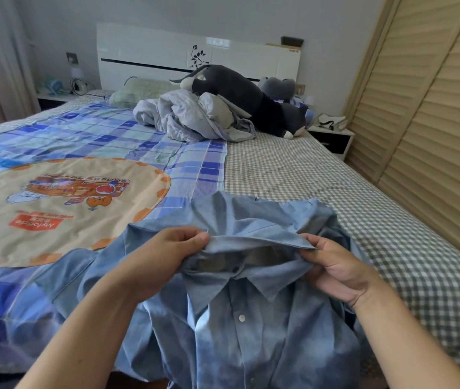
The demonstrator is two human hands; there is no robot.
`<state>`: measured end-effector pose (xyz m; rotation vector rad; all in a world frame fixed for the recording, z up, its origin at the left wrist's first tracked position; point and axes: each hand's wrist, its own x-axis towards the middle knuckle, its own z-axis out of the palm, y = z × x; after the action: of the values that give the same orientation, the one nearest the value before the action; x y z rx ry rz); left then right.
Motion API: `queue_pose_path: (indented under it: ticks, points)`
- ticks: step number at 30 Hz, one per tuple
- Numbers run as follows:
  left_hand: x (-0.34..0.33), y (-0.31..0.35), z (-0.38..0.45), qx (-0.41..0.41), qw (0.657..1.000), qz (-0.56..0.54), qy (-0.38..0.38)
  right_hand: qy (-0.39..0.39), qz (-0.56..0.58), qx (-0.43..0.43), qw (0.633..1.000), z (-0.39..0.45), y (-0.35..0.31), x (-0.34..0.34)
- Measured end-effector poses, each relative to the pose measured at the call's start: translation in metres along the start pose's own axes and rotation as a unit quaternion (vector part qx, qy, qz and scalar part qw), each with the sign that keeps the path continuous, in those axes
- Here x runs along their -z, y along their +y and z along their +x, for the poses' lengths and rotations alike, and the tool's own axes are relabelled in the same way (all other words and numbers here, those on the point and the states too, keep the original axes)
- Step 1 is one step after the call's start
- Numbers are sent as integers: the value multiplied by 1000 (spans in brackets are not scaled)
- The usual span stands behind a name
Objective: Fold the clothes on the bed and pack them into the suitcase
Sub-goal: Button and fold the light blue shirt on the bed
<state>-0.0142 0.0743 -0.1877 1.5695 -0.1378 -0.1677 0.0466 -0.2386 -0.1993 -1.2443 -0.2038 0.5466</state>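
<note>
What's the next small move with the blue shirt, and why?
Probably lay the shirt flat on the bed, front down. Both the left hand and right hand pinch it by the collar, it hangs bunched over the bed edge, buttoned, not yet folded, and no suitcase is in view.

The blue shirt (251,318) runs off the bottom edge at six o'clock, its hem unseen. Both forearms are cut there too. The left hand (164,254) hides its fingertips in the collar fabric; the right hand (338,268) tucks its fingers behind the collar. At twelve o'clock the crumpled grey quilt (189,116) covers part of the dark plush toy (251,99)
</note>
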Motion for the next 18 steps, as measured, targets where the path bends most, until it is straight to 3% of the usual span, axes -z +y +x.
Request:
queue_pose_path:
  ticks: [4,8,12,18]
  points:
    - [4,1,4,74,985,-149,42,-49,10,-49,998,-3,3,-5]
    - [10,-2,4,76,974,-206,51,-67,113,-72,989,-3,2,-18]
    - [9,-7,5,56,970,-235,32,72,235,-83,966,1,-2,-37]
    - [9,-4,1,-25,960,-278,5,204,146,-77,965,-23,19,-55]
